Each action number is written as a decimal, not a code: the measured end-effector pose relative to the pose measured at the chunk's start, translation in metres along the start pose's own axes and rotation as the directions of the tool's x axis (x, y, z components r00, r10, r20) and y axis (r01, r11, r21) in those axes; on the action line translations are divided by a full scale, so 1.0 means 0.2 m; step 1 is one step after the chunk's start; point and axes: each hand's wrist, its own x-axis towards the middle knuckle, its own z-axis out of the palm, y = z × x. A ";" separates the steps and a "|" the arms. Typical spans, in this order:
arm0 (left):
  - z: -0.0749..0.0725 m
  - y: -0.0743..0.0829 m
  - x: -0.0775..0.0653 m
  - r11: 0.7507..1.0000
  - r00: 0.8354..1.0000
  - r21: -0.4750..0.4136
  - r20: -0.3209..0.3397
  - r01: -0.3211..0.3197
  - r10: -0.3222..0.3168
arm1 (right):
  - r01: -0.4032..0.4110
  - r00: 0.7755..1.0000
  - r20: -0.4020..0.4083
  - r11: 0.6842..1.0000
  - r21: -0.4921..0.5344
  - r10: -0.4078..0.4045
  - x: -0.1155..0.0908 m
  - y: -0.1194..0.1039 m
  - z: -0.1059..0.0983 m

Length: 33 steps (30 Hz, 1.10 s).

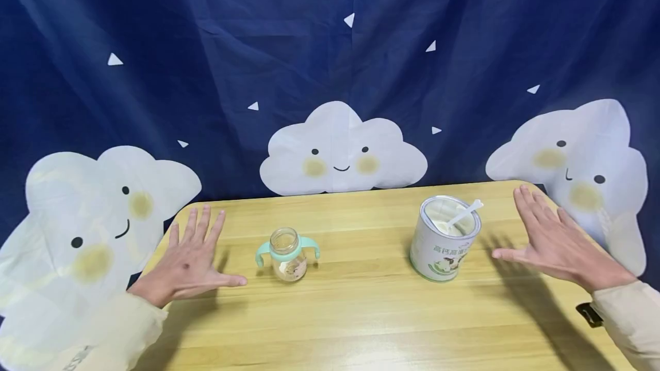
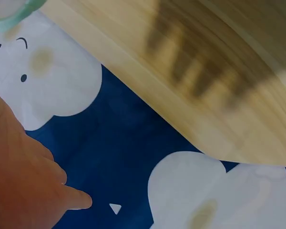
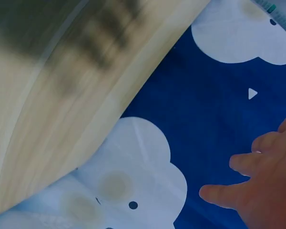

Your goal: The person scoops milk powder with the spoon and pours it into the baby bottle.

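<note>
My left hand (image 1: 188, 265) hovers over the left side of the table with its fingers spread, holding nothing. Just to its right stands an uncapped clear baby bottle (image 1: 290, 268) with a mint-green collar and two handles. On the right side my right hand (image 1: 554, 245) is also spread and holds nothing. Nearest to it is an upright, lidless white milk powder can (image 1: 438, 251), with a white scoop (image 1: 466, 213) leaning out of the powder. Both wrist views show the hands, left (image 2: 24, 176) and right (image 3: 267, 181), touching no object.
The light wood table (image 1: 350, 314) has rounded far corners. Behind it hangs a dark blue curtain (image 1: 289, 44) printed with smiling white clouds and small triangles. A dark object (image 1: 589, 315) shows beside the right sleeve. Both hands cast shadows on the tabletop.
</note>
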 end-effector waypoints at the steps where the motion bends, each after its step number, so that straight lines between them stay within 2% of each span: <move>1: 0.00 0.01 0.01 1.000 1.000 -0.007 0.003 -0.002 0.002 | 0.005 1.000 0.001 1.000 0.022 -0.005 0.00 0.00 0.00; 9: 0.01 0.06 0.06 0.999 1.000 -0.038 0.001 -0.025 0.025 | 0.051 0.999 -0.015 0.983 0.177 -0.049 0.04 -0.02 0.00; 15: 0.02 0.11 0.11 0.995 0.999 -0.097 0.025 -0.028 0.030 | -0.007 1.000 0.026 0.958 0.286 -0.001 0.05 -0.04 -0.01; 22: 0.04 0.19 0.16 0.987 0.998 -0.146 0.001 -0.069 0.070 | -0.052 0.999 0.031 0.919 0.392 0.043 0.07 -0.05 -0.02; 33: 0.04 0.30 0.25 0.958 0.994 -0.264 -0.035 -0.114 0.108 | -0.004 0.999 -0.029 0.840 0.543 0.023 0.08 -0.07 -0.01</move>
